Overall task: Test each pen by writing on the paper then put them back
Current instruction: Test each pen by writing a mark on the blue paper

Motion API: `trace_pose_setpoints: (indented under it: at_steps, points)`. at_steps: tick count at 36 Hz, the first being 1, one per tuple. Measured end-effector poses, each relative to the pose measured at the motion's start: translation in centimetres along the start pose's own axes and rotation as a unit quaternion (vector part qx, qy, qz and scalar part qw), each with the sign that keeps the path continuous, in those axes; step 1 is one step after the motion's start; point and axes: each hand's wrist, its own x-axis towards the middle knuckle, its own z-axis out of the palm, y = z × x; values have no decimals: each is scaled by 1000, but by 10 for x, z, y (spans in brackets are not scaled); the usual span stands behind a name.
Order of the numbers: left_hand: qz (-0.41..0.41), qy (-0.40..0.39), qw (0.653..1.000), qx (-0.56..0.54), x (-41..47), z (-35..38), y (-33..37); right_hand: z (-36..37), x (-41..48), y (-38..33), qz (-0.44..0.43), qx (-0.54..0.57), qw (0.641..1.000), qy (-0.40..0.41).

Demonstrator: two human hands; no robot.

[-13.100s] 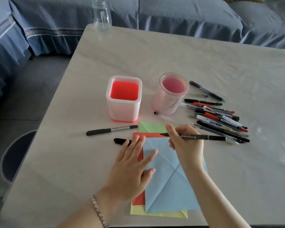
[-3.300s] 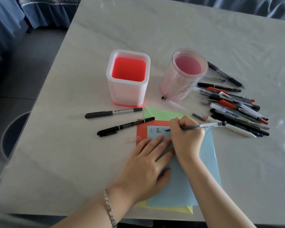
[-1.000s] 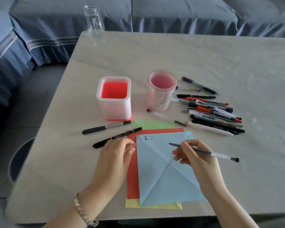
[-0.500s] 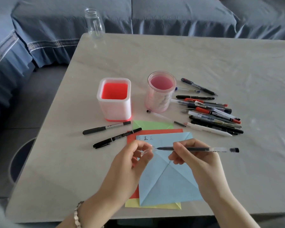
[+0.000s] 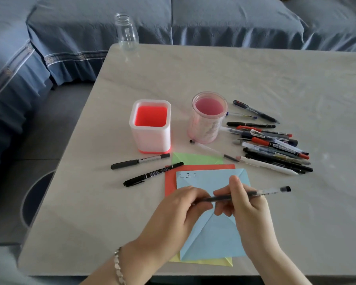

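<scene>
Over on the left of the table, two black markers lie capped just below the red square holder. Centre stage, above the blue paper with its three test marks, the left hand pinches the tip end of the clear pen. It looks like capping, though the cap itself is hidden. The right hand curls round the barrel, holding it level. Next, I reckon: seat that cap squarely, put the pen away, then reach right into the pen pile.
</scene>
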Motion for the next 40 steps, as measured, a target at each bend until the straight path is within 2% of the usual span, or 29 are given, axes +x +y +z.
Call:
trace_pose_setpoints:
  at_steps: [5,10,12,15,17,19,22,25,27,31,35,40]
  points:
    - [-89,-46,985,-143,5,-7,7,-2,2,-1,-34,-8,999,-14]
    - [-162,-164,920,-317,12,-18,12,-3,4,-1,-114,-28,992,-41]
    - [-157,-180,917,-319,13,-20,13,-5,5,1,-132,-31,989,-60]
    - [-78,-124,974,-176,12,-20,15,-5,9,5,-138,-10,989,-56]
    - [0,-61,994,-85,12,-18,16,-4,10,6,-136,11,989,-46]
    - [79,-15,997,-18,14,-16,15,-1,12,7,-126,21,991,-29]
    - [138,26,987,83,18,-11,3,5,17,9,-91,42,995,6]
    - [117,31,988,97,14,-4,-14,13,21,15,-34,-1,999,-3]
    - [93,44,988,119,11,-1,-28,17,25,19,10,-59,997,-38]
    - [84,151,955,241,14,-11,-60,14,36,25,52,-172,976,-126]
    - [23,254,922,292,11,-43,-91,0,46,29,15,-255,962,-94]
    - [-4,255,897,362,7,-58,-111,-10,65,27,-84,-339,936,-36]
